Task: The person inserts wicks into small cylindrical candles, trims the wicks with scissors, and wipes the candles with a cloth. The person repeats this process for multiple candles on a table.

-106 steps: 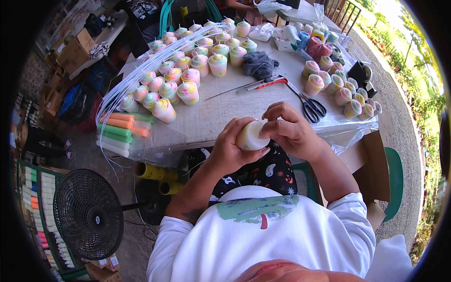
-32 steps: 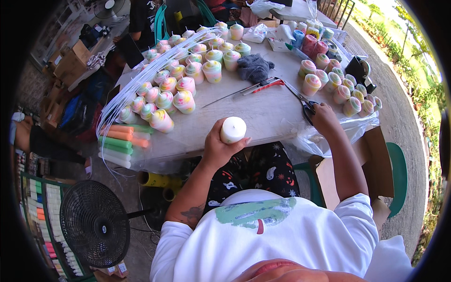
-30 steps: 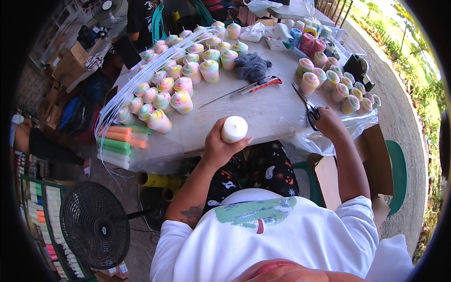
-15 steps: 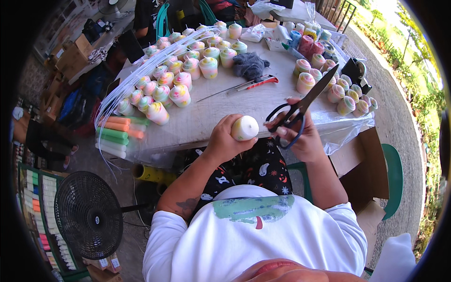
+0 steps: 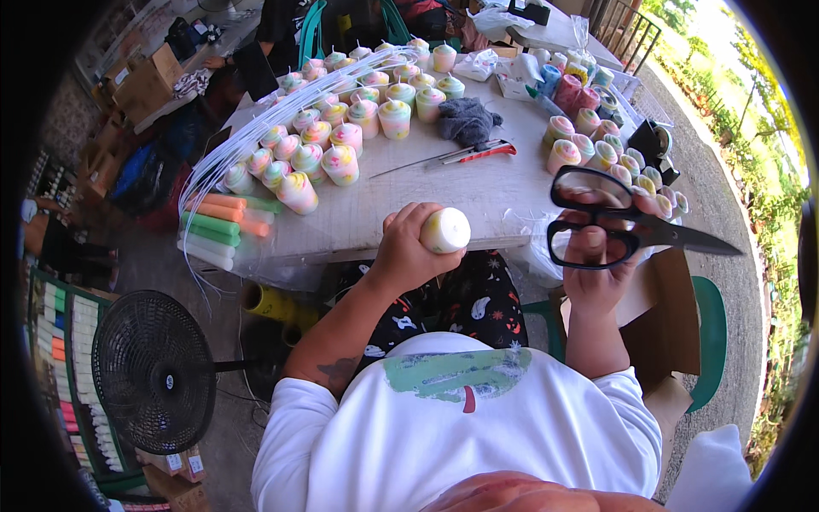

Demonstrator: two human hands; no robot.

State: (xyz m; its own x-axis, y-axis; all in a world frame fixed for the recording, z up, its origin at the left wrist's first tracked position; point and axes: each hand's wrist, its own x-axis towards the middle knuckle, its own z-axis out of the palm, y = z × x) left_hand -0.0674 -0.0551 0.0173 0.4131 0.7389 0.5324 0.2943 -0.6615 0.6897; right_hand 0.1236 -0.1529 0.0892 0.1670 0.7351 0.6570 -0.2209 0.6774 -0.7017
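A pale candle [image 5: 444, 232] and black-handled scissors [image 5: 678, 234]
Left hand [image 5: 407, 248] wraps the candle, white round end showing, side yellowish; right hand [image 5: 597, 284] holds the scissors.

left hand [image 5: 412, 247] hides part of the candle [image 5: 446, 230] — far left, a person [image 5: 66, 256] is cut off

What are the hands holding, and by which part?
The left hand holds a pale candle around its side; the right hand holds dark scissors by the handles.
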